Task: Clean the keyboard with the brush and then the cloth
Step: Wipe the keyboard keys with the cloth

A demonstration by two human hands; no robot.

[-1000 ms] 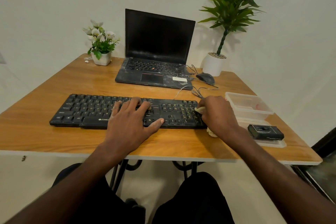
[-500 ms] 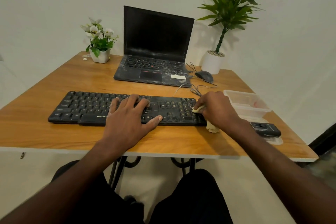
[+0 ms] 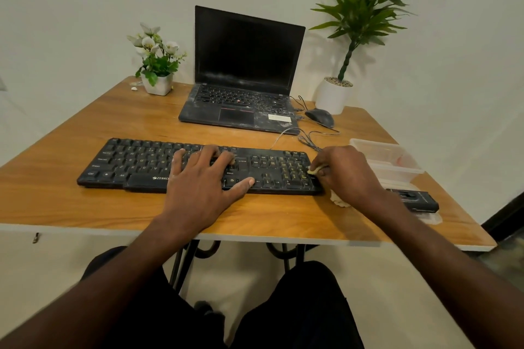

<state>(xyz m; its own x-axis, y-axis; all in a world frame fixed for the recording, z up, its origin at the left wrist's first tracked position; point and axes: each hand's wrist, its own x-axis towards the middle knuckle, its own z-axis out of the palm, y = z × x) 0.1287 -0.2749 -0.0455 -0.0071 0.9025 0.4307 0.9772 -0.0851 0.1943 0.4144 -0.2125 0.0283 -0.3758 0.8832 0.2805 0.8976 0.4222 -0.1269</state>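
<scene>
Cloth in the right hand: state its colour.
Pale cream-yellow; the cloth shows only in the head view, mostly hidden by the right hand.

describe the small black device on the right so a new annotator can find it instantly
Start at the wooden table and go to its near right corner, right of the right hand. The small black device lies flat there on a clear lid, just in front of the clear plastic container; it is the only dark thing there.

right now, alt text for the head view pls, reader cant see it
A person's right hand wipes the right end of a black keyboard with a pale cloth while the left hand rests flat on its keys. Behind it on the wooden table stands an open laptop.
</scene>
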